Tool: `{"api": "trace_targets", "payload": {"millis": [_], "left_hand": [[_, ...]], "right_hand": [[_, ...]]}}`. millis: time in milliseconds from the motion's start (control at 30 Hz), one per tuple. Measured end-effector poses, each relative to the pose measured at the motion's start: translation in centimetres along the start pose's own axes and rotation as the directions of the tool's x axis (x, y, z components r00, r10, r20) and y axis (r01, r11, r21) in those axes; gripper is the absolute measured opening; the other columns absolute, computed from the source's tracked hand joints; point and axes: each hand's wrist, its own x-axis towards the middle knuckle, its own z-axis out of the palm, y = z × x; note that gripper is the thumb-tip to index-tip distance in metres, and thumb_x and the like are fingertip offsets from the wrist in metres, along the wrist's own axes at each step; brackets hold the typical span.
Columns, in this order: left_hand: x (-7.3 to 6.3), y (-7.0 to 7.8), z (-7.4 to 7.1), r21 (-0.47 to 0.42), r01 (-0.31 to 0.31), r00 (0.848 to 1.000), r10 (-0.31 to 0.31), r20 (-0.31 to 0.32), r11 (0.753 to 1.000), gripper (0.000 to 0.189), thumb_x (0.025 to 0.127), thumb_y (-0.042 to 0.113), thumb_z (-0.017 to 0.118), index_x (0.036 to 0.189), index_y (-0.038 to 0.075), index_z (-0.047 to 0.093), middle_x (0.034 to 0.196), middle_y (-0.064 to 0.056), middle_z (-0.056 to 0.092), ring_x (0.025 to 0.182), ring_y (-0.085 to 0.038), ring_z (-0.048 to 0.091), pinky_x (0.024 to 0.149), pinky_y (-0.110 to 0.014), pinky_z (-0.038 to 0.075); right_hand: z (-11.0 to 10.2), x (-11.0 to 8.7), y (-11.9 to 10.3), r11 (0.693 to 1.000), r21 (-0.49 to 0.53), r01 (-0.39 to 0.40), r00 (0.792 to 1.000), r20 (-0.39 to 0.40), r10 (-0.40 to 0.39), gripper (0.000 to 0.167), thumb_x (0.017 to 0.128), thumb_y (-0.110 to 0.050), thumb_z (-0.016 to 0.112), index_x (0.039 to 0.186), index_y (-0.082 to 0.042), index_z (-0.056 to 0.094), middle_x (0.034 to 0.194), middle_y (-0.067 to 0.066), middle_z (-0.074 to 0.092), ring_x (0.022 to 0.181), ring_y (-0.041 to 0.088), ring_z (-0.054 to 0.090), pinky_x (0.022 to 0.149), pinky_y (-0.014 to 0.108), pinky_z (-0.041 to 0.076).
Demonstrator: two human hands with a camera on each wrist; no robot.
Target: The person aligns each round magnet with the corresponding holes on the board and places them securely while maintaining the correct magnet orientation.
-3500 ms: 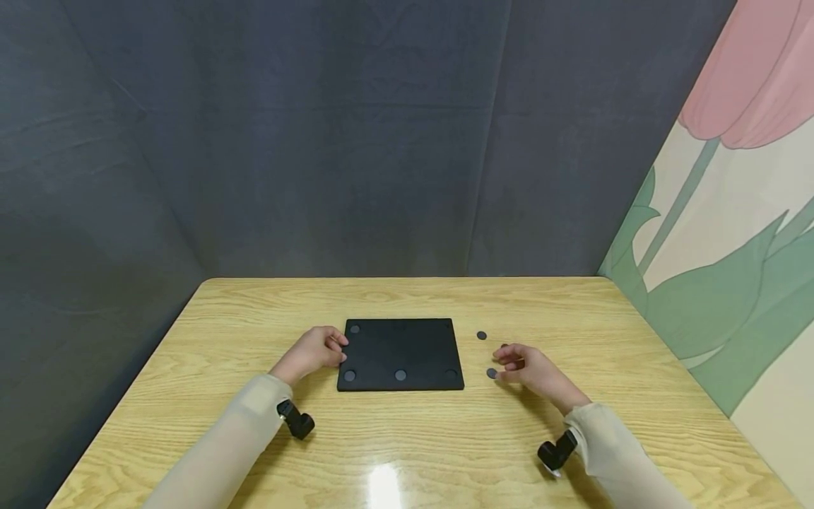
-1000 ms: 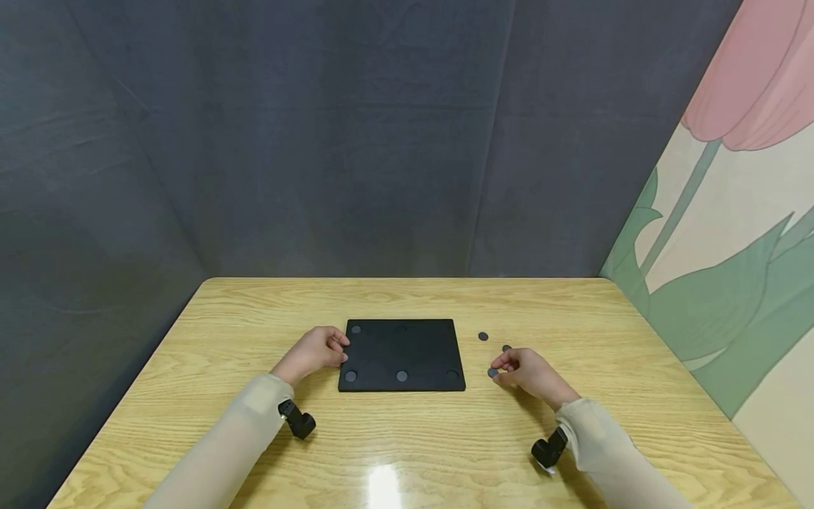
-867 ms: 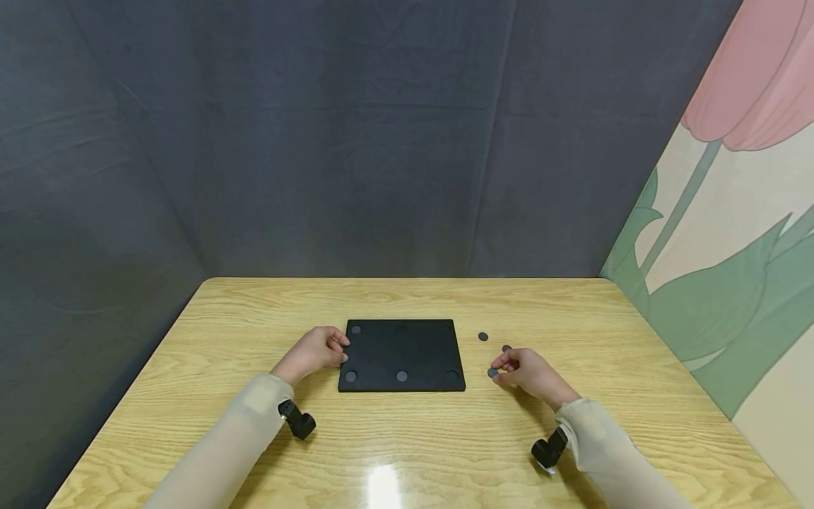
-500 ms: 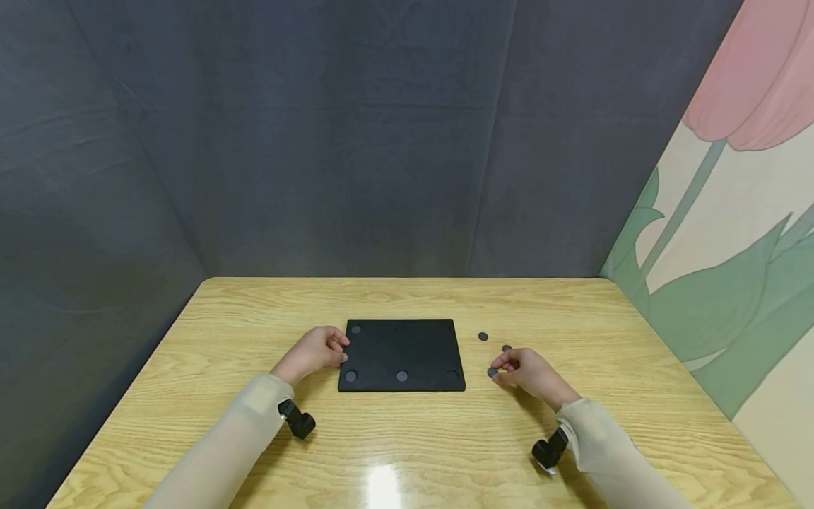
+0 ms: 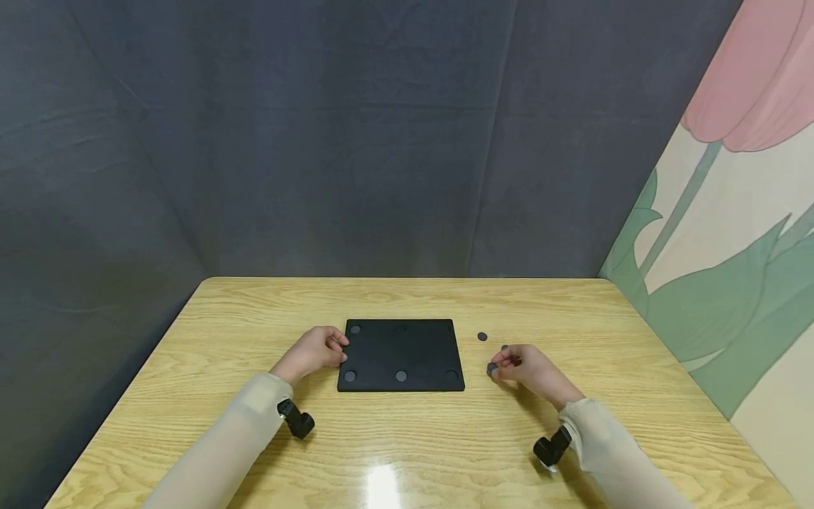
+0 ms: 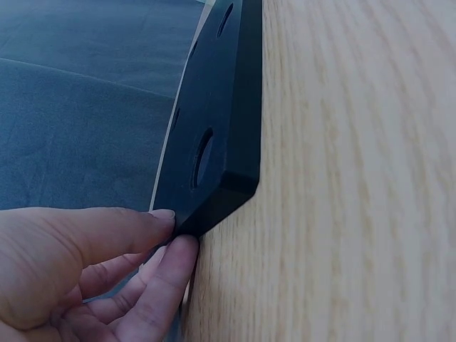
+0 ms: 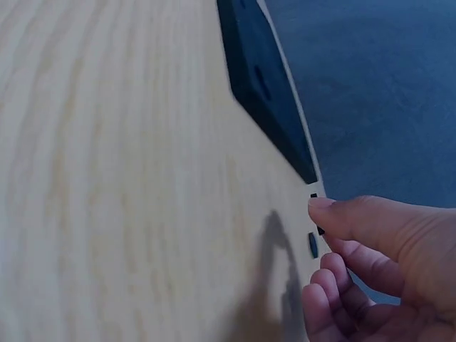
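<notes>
A flat black rectangular board [image 5: 403,353] lies on the table, with shallow round recesses along its long edges. Dark grey discs fill the far-left, near-left and near-middle recesses; the others look bare. At the board's left edge, my left hand [image 5: 314,346] pinches it, thumb on top and index finger against the side, as the left wrist view shows. My right hand [image 5: 531,367], to the right of the board, pinches a small dark disc [image 5: 492,368] between thumb and index finger, just over the tabletop. The thumb covers most of that disc in the right wrist view.
Two more loose discs lie on the wooden table [image 5: 407,438]: one disc [image 5: 482,336] right of the board, another disc [image 5: 505,347] partly behind the right fingers. A dark cloth [image 5: 343,141] hangs at the back and left; a flower-patterned wall [image 5: 712,283] stands right.
My right hand moved in to the near loose disc, took it between thumb and index finger, and now has it slightly raised. The left hand and the board have stayed put.
</notes>
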Motion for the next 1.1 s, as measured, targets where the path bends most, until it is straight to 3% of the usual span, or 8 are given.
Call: {"api": "trace_targets", "payload": {"millis": [633,967,1100], "left_hand": [[0.1,0.1,0.0,-0.013,0.007,1.000,-0.007,0.006,1.000,0.025,0.084,-0.007,0.065,0.108,-0.002,0.062,0.091,-0.013,0.059,0.078,-0.019,0.060,0.070,-0.030,0.053],[0.1,0.1,0.0,-0.018,0.005,1.000,-0.005,0.015,1.000,0.025,0.084,-0.006,0.065,0.108,-0.002,0.062,0.092,-0.013,0.059,0.078,-0.019,0.060,0.071,-0.031,0.054],[0.2,-0.1,0.1,-0.016,0.006,1.000,-0.006,0.013,1.000,0.025,0.084,-0.006,0.064,0.108,-0.001,0.062,0.091,-0.013,0.059,0.078,-0.019,0.061,0.070,-0.030,0.053]], "right_hand": [[-1.1,2.0,-4.9,0.996,-0.025,0.087,0.996,-0.008,-0.087,0.020,0.089,-0.010,0.069,0.104,0.002,0.065,0.088,0.005,0.060,0.079,0.015,0.051,0.069,0.027,0.046],[-0.4,3.5,-8.1,0.997,-0.016,0.080,0.997,0.011,-0.079,0.021,0.090,-0.012,0.068,0.107,0.000,0.065,0.088,0.004,0.057,0.079,0.016,0.050,0.069,0.028,0.046],[0.1,3.9,-9.1,0.998,-0.013,0.054,0.999,0.007,-0.054,0.021,0.090,-0.014,0.068,0.107,-0.003,0.065,0.088,0.003,0.055,0.076,0.016,0.048,0.062,0.026,0.042]]}}
